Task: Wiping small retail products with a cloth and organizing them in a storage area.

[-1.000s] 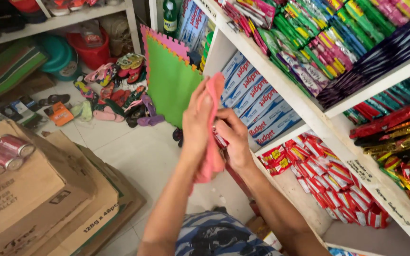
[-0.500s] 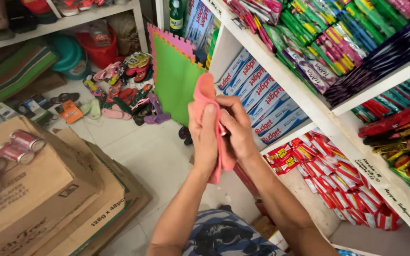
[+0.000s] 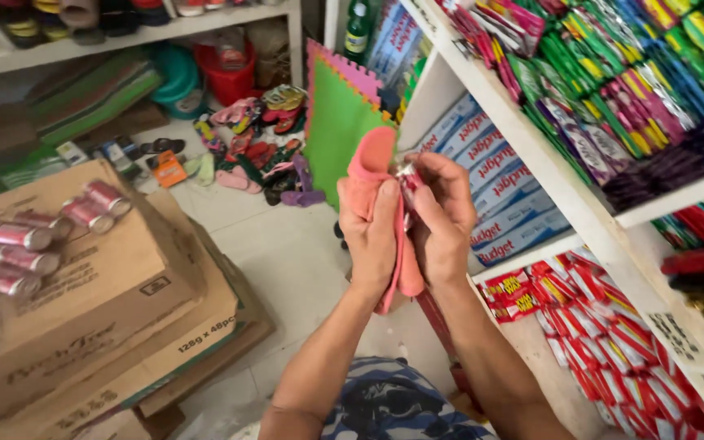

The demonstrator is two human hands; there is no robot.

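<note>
Both hands are raised together in front of a white shelf unit. My left hand (image 3: 374,236) grips a pink cloth (image 3: 371,167) that drapes over it and hangs down to the wrist. My right hand (image 3: 442,220) presses against the cloth and pinches a small red and silver item (image 3: 407,173) at its fingertips; most of that item is hidden by the cloth and fingers.
White shelves (image 3: 580,204) on the right hold boxed tubes and many coloured packets. Stacked cardboard boxes (image 3: 83,301) with several pink cans (image 3: 83,213) stand at left. A green foam mat (image 3: 340,130) leans upright ahead, with a pile of sandals (image 3: 258,147) on the floor.
Both hands stay pressed on the cloth; the right fingers have shifted up to the top, and the small red and silver item now shows there.
</note>
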